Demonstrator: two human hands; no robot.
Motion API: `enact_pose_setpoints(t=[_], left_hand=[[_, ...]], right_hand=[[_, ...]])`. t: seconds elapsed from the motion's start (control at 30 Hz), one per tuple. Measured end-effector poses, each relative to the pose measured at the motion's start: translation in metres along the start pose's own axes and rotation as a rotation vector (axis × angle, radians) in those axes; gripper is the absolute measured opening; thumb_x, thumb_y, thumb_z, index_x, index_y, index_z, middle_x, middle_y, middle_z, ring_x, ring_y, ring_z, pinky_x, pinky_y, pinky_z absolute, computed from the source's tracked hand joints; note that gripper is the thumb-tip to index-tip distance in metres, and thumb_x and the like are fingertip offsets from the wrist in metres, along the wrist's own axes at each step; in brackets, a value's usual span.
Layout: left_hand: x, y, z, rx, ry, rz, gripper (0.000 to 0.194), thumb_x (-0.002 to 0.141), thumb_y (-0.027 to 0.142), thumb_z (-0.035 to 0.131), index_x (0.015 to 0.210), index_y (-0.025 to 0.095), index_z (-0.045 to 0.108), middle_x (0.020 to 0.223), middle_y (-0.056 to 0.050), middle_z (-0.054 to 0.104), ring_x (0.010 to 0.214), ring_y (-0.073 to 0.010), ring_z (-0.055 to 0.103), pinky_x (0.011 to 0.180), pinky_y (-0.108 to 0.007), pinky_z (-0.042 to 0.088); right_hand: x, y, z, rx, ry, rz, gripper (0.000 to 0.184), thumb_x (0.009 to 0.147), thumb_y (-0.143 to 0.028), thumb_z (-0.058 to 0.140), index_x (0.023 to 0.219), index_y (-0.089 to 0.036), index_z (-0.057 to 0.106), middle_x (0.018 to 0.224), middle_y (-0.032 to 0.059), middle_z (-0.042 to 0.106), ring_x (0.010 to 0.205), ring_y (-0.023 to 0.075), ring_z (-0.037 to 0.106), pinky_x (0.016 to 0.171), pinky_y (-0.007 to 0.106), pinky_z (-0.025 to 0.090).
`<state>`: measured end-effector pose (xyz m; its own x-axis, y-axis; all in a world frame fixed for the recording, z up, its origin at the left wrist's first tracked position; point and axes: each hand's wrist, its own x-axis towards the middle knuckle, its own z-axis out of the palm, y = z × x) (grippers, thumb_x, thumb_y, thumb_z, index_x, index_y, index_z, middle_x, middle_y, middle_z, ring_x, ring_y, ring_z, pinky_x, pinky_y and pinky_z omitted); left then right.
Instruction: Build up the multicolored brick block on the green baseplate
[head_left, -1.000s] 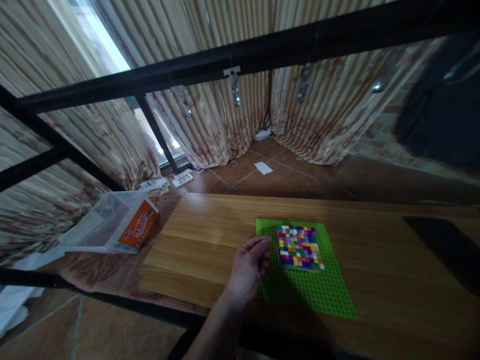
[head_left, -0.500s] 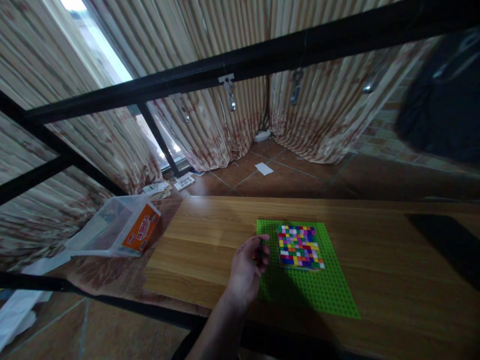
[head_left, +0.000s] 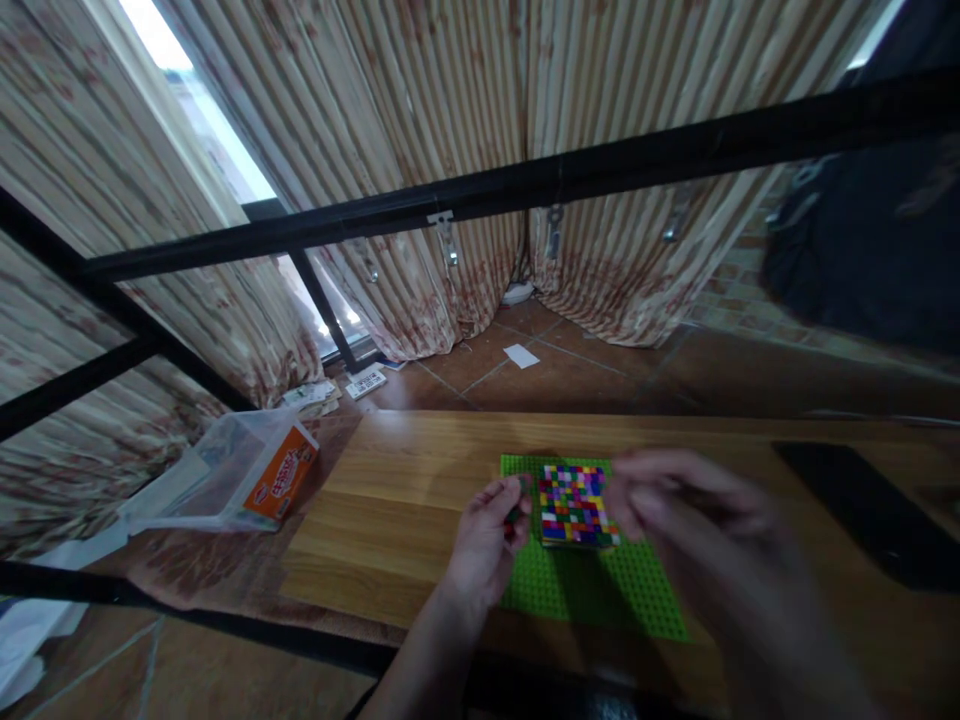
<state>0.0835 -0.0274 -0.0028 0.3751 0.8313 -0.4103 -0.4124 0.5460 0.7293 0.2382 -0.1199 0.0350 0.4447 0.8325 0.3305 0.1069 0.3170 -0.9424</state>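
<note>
A green studded baseplate [head_left: 637, 600] lies on the wooden table. Standing on it is a block of many-coloured toy bricks [head_left: 574, 505], roughly square from above. Left of the block, over the plate's edge, my left hand [head_left: 487, 530] is curled around small toy bricks; a little green and red shows between the fingers. My right hand [head_left: 675, 510], smeared by motion, hovers at the block's right side and covers part of the plate. Its fingers look bent together, but whether anything is in them cannot be made out.
A clear plastic box [head_left: 217, 470] with an orange label is at the table's left end. On the right of the wooden table [head_left: 375, 500] lies a flat black object [head_left: 877, 510]. A black metal bar [head_left: 495, 200] with hanging clips runs across, before striped curtains [head_left: 420, 100].
My right hand has come into view from the right, beside the brick block. My left hand stays curled at the block's left. The whole view has tilted slightly.
</note>
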Motion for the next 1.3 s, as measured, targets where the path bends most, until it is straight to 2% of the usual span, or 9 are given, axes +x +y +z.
enact_pose_setpoints(t=[0.07,0.13,0.17,0.4,0.67,0.93,1.07,1.13,1.3], left_hand=[[-0.001,0.006,0.007,0.017,-0.002,-0.018,0.041,0.063,0.042,0.082,0.085,0.011,0.069,0.061,0.004,0.049,0.047,-0.0014,0.036,0.046,-0.018,0.020],[-0.001,0.012,0.014,0.048,-0.008,-0.026,0.044,0.062,0.048,0.082,0.081,0.010,0.068,0.059,0.005,0.047,0.046,-0.0014,0.035,0.045,-0.018,0.019],[0.000,0.015,0.018,0.067,-0.016,-0.028,0.045,0.062,0.049,0.081,0.080,0.010,0.068,0.059,0.005,0.047,0.046,-0.0016,0.035,0.045,-0.018,0.019],[0.010,0.005,0.029,0.120,-0.083,-0.027,0.044,0.064,0.051,0.079,0.064,0.014,0.054,0.054,0.005,0.047,0.042,-0.0027,0.037,0.043,-0.019,0.018],[0.006,0.000,0.029,0.066,-0.158,-0.005,0.044,0.069,0.051,0.076,0.065,0.014,0.053,0.053,0.006,0.045,0.041,-0.0014,0.033,0.042,-0.017,0.018],[0.006,0.000,0.026,0.166,-0.165,0.077,0.044,0.070,0.052,0.074,0.062,0.014,0.054,0.051,0.006,0.041,0.042,-0.0018,0.029,0.042,-0.019,0.016],[0.006,-0.002,0.027,0.197,-0.142,0.084,0.049,0.069,0.057,0.072,0.057,0.014,0.050,0.050,0.006,0.040,0.042,-0.0024,0.029,0.043,-0.020,0.017],[0.007,-0.002,0.026,0.190,-0.114,0.070,0.048,0.070,0.059,0.070,0.061,0.014,0.055,0.052,0.006,0.042,0.043,-0.0028,0.031,0.044,-0.020,0.018],[0.014,0.007,0.015,0.108,0.123,0.058,0.032,0.074,0.044,0.067,0.078,0.012,0.066,0.062,0.004,0.048,0.047,-0.0033,0.039,0.048,-0.019,0.024]], right_hand=[[0.029,0.015,0.013,-0.022,0.005,0.047,0.014,0.080,-0.034,0.070,0.089,-0.024,0.073,0.079,0.0010,0.071,0.069,0.0169,0.065,0.064,0.029,0.053],[0.042,0.027,0.022,-0.081,0.012,0.046,0.014,0.080,-0.035,0.068,0.086,-0.024,0.074,0.086,0.0023,0.073,0.078,0.0181,0.067,0.071,0.031,0.053],[0.044,0.030,0.025,-0.105,-0.041,0.024,0.016,0.082,-0.035,0.065,0.090,-0.024,0.073,0.090,0.0030,0.073,0.082,0.0185,0.067,0.074,0.031,0.053],[0.029,0.028,0.027,-0.307,-0.204,-0.012,0.021,0.090,-0.032,0.056,0.104,-0.024,0.069,0.102,0.0045,0.069,0.094,0.0184,0.064,0.082,0.032,0.050],[0.029,0.035,0.027,-0.346,-0.284,-0.038,0.023,0.096,-0.032,0.050,0.105,-0.024,0.069,0.101,0.0033,0.066,0.096,0.0167,0.062,0.085,0.031,0.046],[0.027,0.035,0.032,-0.311,-0.307,-0.055,0.022,0.097,-0.031,0.048,0.101,-0.024,0.069,0.100,0.0026,0.064,0.096,0.0161,0.059,0.085,0.031,0.044],[0.027,0.037,0.032,-0.249,-0.276,0.009,0.013,0.092,-0.031,0.057,0.093,-0.023,0.068,0.091,0.0010,0.065,0.087,0.0160,0.061,0.078,0.030,0.047],[0.028,0.038,0.028,-0.260,-0.219,0.008,0.011,0.090,-0.032,0.060,0.090,-0.024,0.068,0.092,0.0010,0.066,0.087,0.0164,0.061,0.078,0.030,0.047],[0.035,0.044,0.011,-0.468,0.022,-0.074,0.012,0.086,-0.033,0.063,0.091,-0.024,0.071,0.099,0.0023,0.067,0.093,0.0180,0.061,0.085,0.034,0.048]])
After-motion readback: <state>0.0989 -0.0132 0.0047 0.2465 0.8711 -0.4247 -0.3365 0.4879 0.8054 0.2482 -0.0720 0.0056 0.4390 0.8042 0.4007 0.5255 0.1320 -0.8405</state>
